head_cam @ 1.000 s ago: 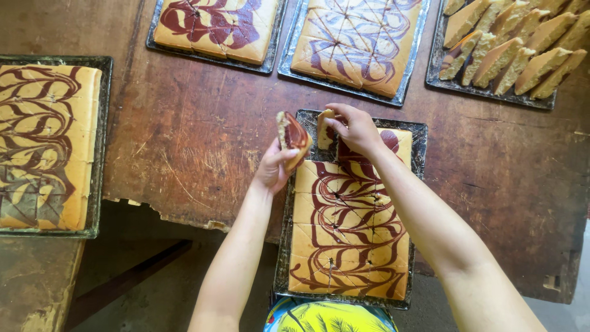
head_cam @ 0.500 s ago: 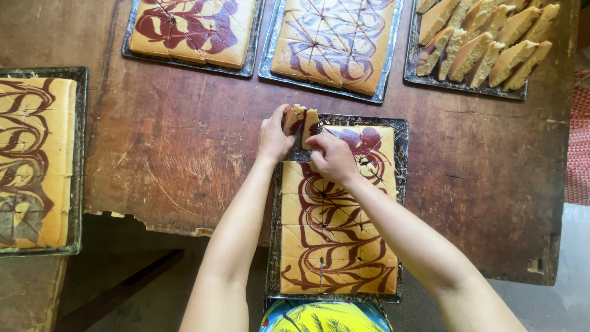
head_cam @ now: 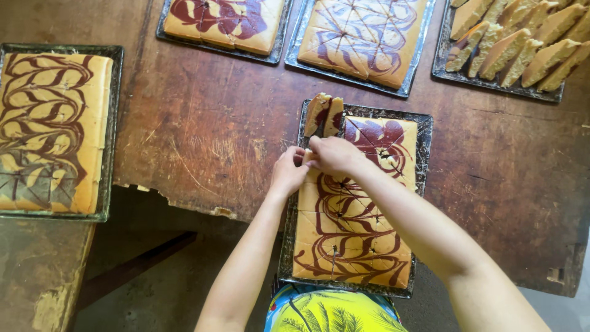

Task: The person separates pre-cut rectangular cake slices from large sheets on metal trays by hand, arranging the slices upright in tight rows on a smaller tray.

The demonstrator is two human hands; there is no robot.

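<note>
Fingers (head_cam: 307, 157) of both hands apparently pinch cake slice (head_cam: 305, 184) edge.

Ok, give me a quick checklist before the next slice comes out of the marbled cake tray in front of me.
1. Both hands on the sheet's upper-left corner: ok, left hand and right hand meet there.
2. Two cut brown-and-yellow slices stand on edge at the tray's top-left: ok.
3. Cut lines show across the yellow sheet cake with brown swirls: ok.
4. Dark metal tray fully on the worn wooden table: cannot tell, its near edge is hidden.
5. Next slice held: cannot tell.
</note>
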